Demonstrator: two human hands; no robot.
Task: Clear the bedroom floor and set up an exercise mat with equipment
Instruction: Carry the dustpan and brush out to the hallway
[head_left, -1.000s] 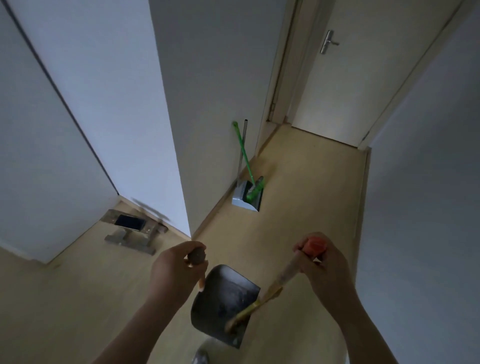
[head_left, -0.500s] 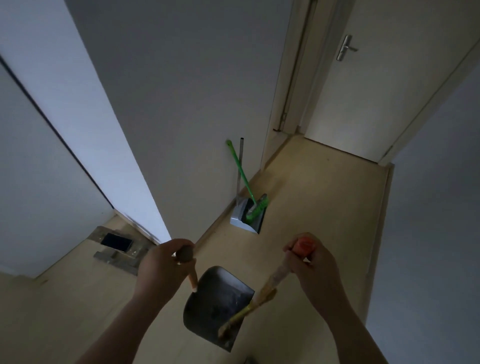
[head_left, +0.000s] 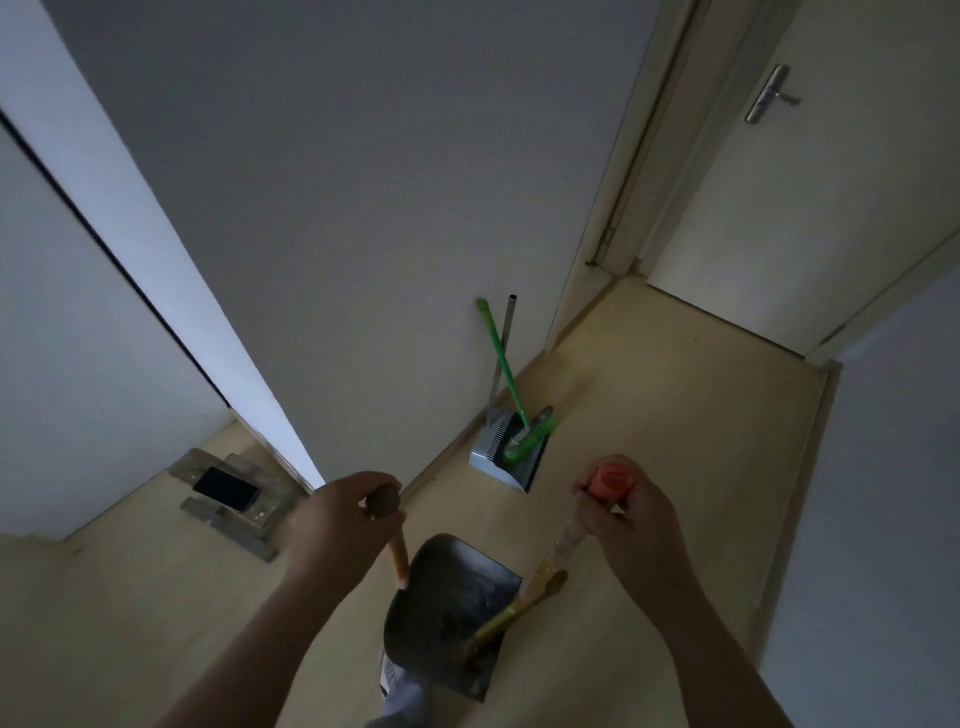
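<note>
My left hand (head_left: 340, 519) grips the top of a wooden handle, and a dark metal dustpan (head_left: 441, 613) hangs from it just above the floor. My right hand (head_left: 626, 519) grips the orange-capped end of a broom (head_left: 558, 551). The broom's yellowish head rests inside the dustpan's mouth. Both tools hang low in front of me in a dim hallway.
A green broom (head_left: 506, 379) and a grey dustpan (head_left: 501, 454) lean against the wall ahead. At the left, a dark phone (head_left: 226, 489) lies on a low wooden stand (head_left: 244, 519). A closed door with a metal lever (head_left: 769, 96) ends the corridor. Pale wooden floor (head_left: 649, 415) stretches ahead.
I have moved forward along the hallway; the green broom, the wooden stand and the door are nearer. My hands keep the same hold on the dustpan and broom.
</note>
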